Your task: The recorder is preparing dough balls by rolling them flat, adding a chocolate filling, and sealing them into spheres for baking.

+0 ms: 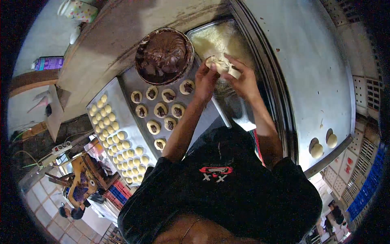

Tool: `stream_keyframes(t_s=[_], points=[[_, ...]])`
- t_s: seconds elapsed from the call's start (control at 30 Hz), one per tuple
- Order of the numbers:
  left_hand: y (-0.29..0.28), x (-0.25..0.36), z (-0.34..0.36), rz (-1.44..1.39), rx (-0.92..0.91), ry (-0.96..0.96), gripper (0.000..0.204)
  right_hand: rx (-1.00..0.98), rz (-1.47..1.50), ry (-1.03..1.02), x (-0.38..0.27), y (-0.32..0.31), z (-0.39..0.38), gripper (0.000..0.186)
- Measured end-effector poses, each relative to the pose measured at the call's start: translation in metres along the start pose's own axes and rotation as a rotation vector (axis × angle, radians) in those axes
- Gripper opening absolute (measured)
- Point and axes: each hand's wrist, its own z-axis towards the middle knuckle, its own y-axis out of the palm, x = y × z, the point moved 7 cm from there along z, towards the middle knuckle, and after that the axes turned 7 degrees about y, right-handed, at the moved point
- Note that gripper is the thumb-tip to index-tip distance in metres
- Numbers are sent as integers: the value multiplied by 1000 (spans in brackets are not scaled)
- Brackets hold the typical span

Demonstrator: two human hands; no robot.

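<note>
My left hand [206, 80] and my right hand [243, 81] come together over a metal tray [199, 29] of pale yellow crumbs or powder. Between their fingers is a soft, pale piece of dough [220, 65], folded and uneven at its edges. Both hands are closed on it, thumbs and fingertips pressing from either side. Whether anything is inside the dough is hidden. Left of my hands stands a round bowl of dark brown chocolate-like paste [164, 57]. Below it, several flattened dough rounds [161, 110], each topped with a dab of the paste, lie on a dark metal tray [199, 126].
Rows of small dough balls [122, 152] fill a metal sheet at the left. Two more dough balls [317, 151] rest on the long metal surface [313, 81] at the right. A power strip [61, 147] and crates [118, 193] are at lower left; people appear farther off.
</note>
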Motion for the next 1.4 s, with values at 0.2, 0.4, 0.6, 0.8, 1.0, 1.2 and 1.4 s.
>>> stream_keyframes(t_s=[0.2,0.4,0.6,0.8,1.0,1.2,1.4], points=[[-1,6,0,159,4,-17,32,-146,195,451,33,1,-9,34],[19,58,-4,885,-369,467,37,-218,391,202,20,-15,-2,20],[34,72,-24,860,-447,400,35,-300,665,540,25,-6,-8,40],[0,43,-19,399,-208,157,30,-268,469,518,1,-9,-5,24],[6,59,-25,585,-184,297,30,-283,50,96,-35,-13,-2,20],[39,109,-34,823,-297,633,42,-203,152,186,-36,-18,-4,22],[21,95,-36,707,-237,511,37,-246,257,259,-41,-19,-15,21]])
